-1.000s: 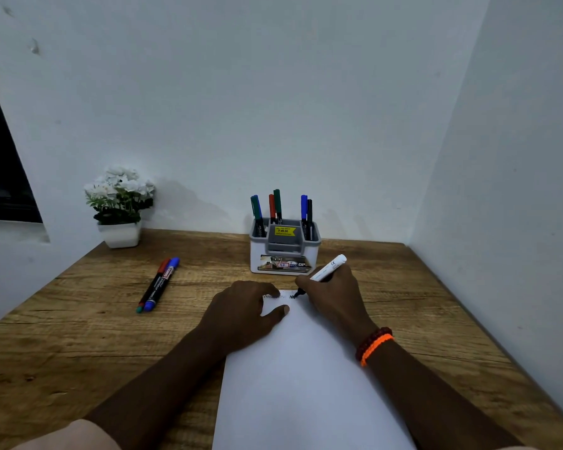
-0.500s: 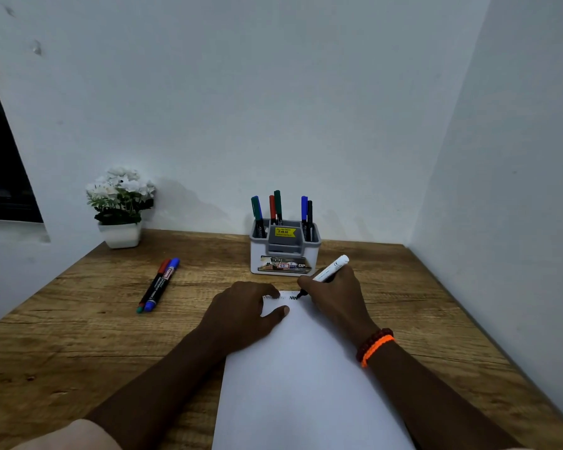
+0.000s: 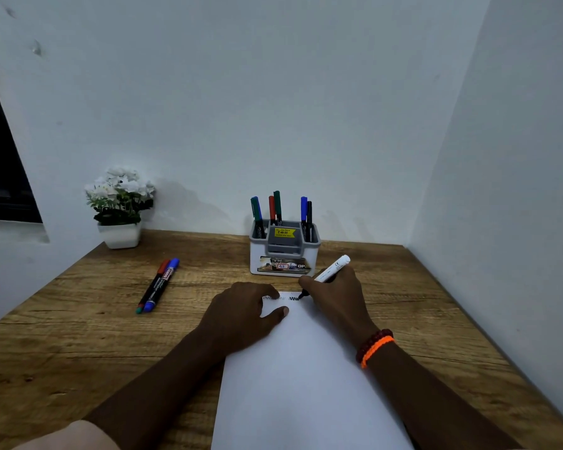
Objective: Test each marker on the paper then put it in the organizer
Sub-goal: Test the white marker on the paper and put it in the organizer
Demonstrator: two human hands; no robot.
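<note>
On the wooden table (image 3: 78, 336) lies a white sheet of paper (image 3: 306, 384), and both hands are at its far end. The left hand (image 3: 244, 315) lies on the paper and holds it down, with the fingers partly bent and the thumb out flat. The right hand (image 3: 335, 297) pinches a white marker (image 3: 333, 268), tilted with its dark tip touching the paper near the top edge. A second ago the tip was a bit more to the left; now it sits further right, and a small black squiggle (image 3: 294, 298) shows beside it. Fainter marks sit to the left of the squiggle. So I think this marker works, and its test looks almost done. It would go next into the organizer (image 3: 285, 254) just behind the paper, where five markers already stand. Two more markers (image 3: 158, 285) lie together on the table to the left, near a small white flower pot (image 3: 120, 234), and I think they are not yet tested.
</note>
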